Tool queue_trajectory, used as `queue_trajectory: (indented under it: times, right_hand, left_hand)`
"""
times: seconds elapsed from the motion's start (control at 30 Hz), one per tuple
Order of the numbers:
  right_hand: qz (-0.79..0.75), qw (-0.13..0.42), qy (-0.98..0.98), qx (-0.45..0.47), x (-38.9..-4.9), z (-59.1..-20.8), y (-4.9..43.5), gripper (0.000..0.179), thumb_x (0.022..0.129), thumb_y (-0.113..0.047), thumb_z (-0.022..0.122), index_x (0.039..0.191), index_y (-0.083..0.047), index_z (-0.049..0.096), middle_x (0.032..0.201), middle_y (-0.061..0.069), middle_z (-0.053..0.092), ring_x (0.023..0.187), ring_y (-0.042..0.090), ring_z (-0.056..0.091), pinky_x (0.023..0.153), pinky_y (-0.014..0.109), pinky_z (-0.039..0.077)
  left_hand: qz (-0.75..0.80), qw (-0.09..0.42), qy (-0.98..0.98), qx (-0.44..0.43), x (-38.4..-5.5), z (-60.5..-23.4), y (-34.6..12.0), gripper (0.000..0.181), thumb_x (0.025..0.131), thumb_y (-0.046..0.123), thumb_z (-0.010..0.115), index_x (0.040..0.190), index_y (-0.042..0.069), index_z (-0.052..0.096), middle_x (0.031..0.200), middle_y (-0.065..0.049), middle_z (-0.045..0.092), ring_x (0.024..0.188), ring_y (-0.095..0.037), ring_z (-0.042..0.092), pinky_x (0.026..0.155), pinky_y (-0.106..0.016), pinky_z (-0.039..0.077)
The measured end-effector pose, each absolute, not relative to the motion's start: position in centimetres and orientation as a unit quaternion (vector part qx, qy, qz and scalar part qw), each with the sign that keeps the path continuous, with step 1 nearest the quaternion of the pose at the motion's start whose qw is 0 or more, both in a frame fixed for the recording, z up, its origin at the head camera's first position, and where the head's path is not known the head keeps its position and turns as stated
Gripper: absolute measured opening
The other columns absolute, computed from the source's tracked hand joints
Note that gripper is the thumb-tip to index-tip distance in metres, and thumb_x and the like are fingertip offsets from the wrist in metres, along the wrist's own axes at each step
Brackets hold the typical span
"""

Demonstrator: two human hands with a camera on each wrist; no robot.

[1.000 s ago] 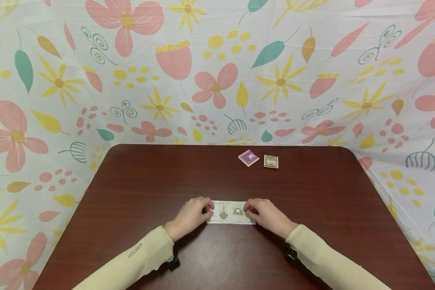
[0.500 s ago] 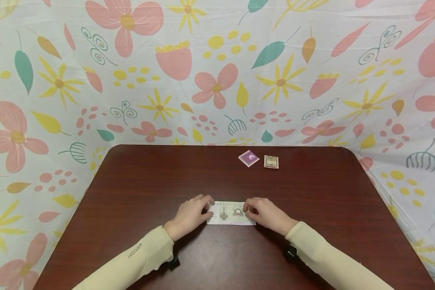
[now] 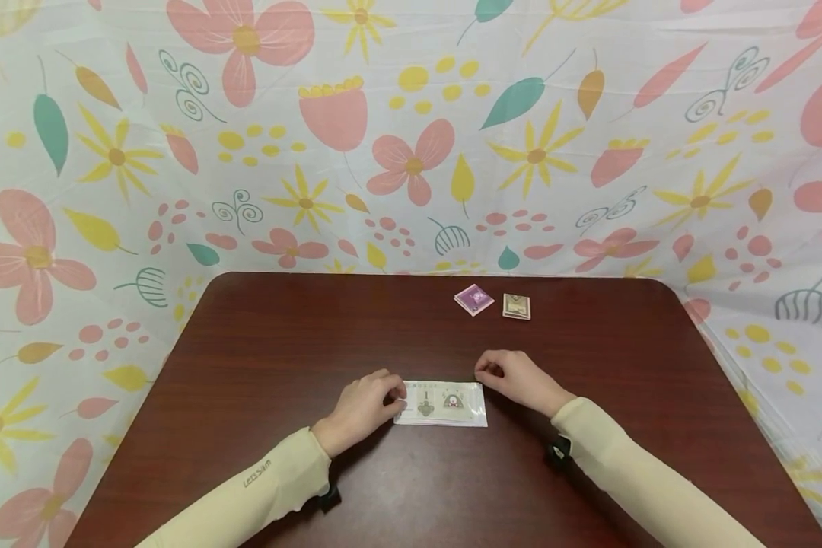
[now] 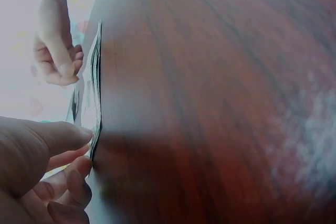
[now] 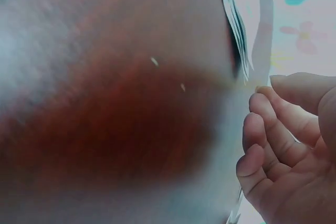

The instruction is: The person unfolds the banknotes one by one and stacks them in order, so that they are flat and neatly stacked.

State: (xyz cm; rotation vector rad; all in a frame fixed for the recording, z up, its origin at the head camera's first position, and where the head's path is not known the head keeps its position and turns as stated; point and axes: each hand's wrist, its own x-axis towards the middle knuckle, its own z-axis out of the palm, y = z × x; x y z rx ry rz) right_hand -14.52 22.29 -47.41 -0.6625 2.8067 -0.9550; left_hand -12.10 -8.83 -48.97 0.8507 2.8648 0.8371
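On the far left, your pale left sleeve [image 3: 246,487] runs up to your left hand [image 3: 358,403], which pinches the left end of the notes [image 3: 441,403] between thumb and fingers. The notes lie flat-stacked near the middle of the table [image 3: 281,335], their layered edges showing in the left wrist view. Farther back, beyond their right end, sits a turned purple paper [image 3: 474,300]. Just right of it is a green paper [image 3: 517,306]. Nearer you, your right hand [image 3: 519,378] is beside the notes' right end, off them, its fingers loosely curled and its thumb close to the index fingertip.
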Motion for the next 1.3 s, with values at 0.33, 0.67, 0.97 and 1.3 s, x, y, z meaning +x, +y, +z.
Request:
queue_trajectory:
  times: [0.33, 0.67, 0.97, 1.3]
  right_hand:
    - [-0.323, 0.058, 0.930, -0.163, -17.2, -46.8, 23.2, 0.004, 0.098, -0.015, 0.072, 0.099, -0.011, 0.074, 0.086, -0.003, 0.071, 0.079, 0.012, 0.062, 0.076, 0.034, 0.052]
    - [-0.319, 0.024, 0.934, -0.156, -19.4, -46.7, 23.5, 0.004, 0.098, -0.012, 0.071, 0.098, -0.008, 0.074, 0.085, 0.001, 0.072, 0.080, 0.016, 0.064, 0.076, 0.037, 0.051]
    - [-0.304, 0.006, 0.941, -0.146, -23.0, -46.3, 24.1, 0.008, 0.098, -0.009, 0.071, 0.103, -0.003, 0.073, 0.091, 0.009, 0.074, 0.082, 0.022, 0.064, 0.077, 0.039, 0.051]
    - [-0.301, 0.023, 0.946, -0.119, -27.5, -47.1, 24.1, 0.014, 0.100, -0.010, 0.067, 0.111, -0.001, 0.072, 0.108, 0.019, 0.074, 0.100, 0.035, 0.067, 0.092, 0.051, 0.053]
  left_hand:
    - [0.275, 0.030, 0.923, 0.268, -12.0, -49.0, -8.8, 0.007, 0.093, 0.020, 0.079, 0.095, 0.019, 0.072, 0.089, 0.007, 0.062, 0.078, -0.010, 0.064, 0.066, -0.030, 0.050]
    - [0.270, 0.030, 0.925, 0.266, -12.1, -49.1, -8.8, 0.008, 0.093, 0.020, 0.080, 0.095, 0.019, 0.072, 0.090, 0.007, 0.062, 0.078, -0.010, 0.064, 0.065, -0.031, 0.050]
    - [0.271, 0.036, 0.926, 0.261, -12.2, -48.8, -8.8, 0.008, 0.093, 0.020, 0.079, 0.096, 0.018, 0.072, 0.091, 0.006, 0.063, 0.078, -0.012, 0.065, 0.065, -0.031, 0.050]
    - [0.274, 0.035, 0.924, 0.265, -12.2, -49.0, -8.8, 0.008, 0.093, 0.019, 0.079, 0.096, 0.018, 0.072, 0.091, 0.007, 0.063, 0.081, -0.009, 0.064, 0.067, -0.030, 0.050]
